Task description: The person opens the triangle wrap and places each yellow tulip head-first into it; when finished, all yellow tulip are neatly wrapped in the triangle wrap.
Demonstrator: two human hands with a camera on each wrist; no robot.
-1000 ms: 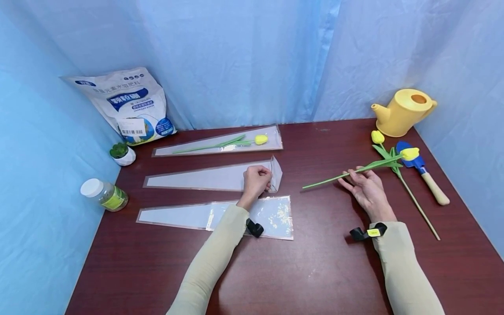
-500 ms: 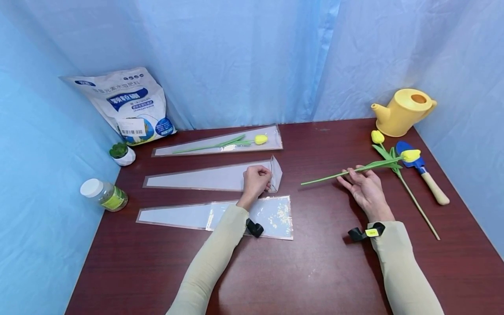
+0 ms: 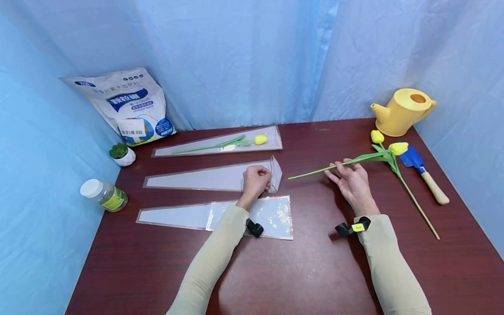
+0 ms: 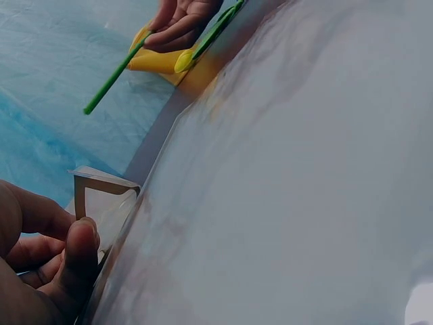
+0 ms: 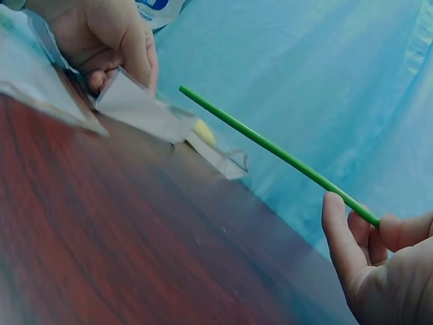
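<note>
My left hand [image 3: 256, 181] pinches the wide end of the middle clear-and-white flower sleeve [image 3: 197, 177], and the mouth of that sleeve stands raised and parted. In the left wrist view, thumb and finger grip its edge. My right hand [image 3: 352, 186] pinches the green stem of an artificial yellow tulip [image 3: 398, 148] above the table, its bare stem end pointing left toward the sleeve mouth. The right wrist view shows the stem [image 5: 270, 147] between thumb and fingers. A second sleeve [image 3: 173, 216] lies flat under the left forearm. At the back, another sleeve [image 3: 161, 151] has a yellow tulip [image 3: 260, 139] on it.
Another yellow tulip [image 3: 377, 136] lies at right beside a blue trowel [image 3: 412, 156]. Behind them stands a yellow watering can [image 3: 399, 113]. On the left are a fertilizer bag [image 3: 134, 105], a small potted succulent [image 3: 124, 155] and a white-lidded jar [image 3: 106, 195]. Blue curtains surround the table.
My right hand has moved left and slightly away from me, bringing the tulip's stem end closer to the sleeve mouth. The left hand keeps its hold in place.
</note>
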